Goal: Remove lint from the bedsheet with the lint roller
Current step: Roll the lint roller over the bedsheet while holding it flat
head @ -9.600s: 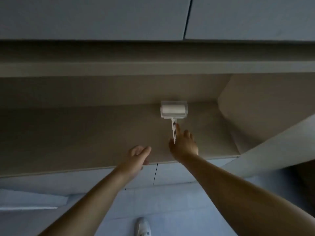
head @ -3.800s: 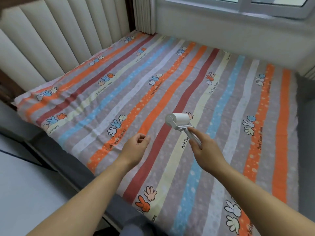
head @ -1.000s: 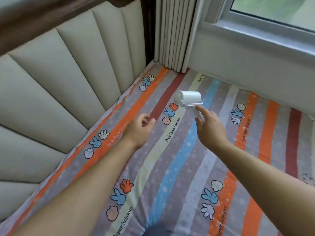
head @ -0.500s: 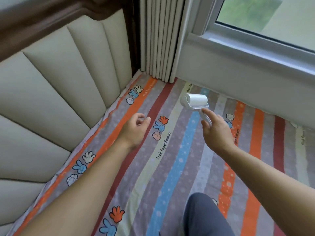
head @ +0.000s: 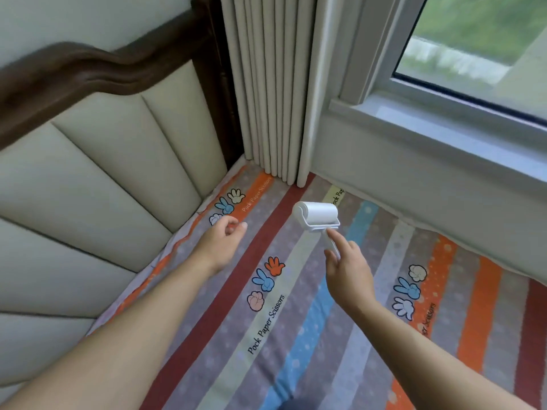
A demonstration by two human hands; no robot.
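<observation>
Dark cloth (head: 291, 405): a small patch is seen at the bottom edge; what it belongs to cannot be told.

Bedsheet (head: 296, 350): spread flat over the bed and striped in grey, red, cream, blue and orange. Cartoon hand motifs and the words "Pock Paper Scissors" are printed on it.

Left hand (head: 219, 241): held over the sheet near the headboard side. Its fingers (head: 233, 227) are loosely curled and nothing is held. Contact with the sheet cannot be judged.

Right hand (head: 349, 273): the handle of the lint roller (head: 318, 216) is gripped, with the index finger laid straight along it.

Lint roller: white, with its roll pointed away from the person, placed over the grey and red stripes near the far corner of the bed. Whether the roll touches the sheet cannot be told.

Headboard (head: 103, 179): cream padded panels are set in a dark wooden frame (head: 88, 66) on the left.

Curtain (head: 272, 84): pale and pleated, hung in the corner down to the sheet.

Window (head: 473, 39): white-framed, at upper right, with blurred greenery outside.
</observation>
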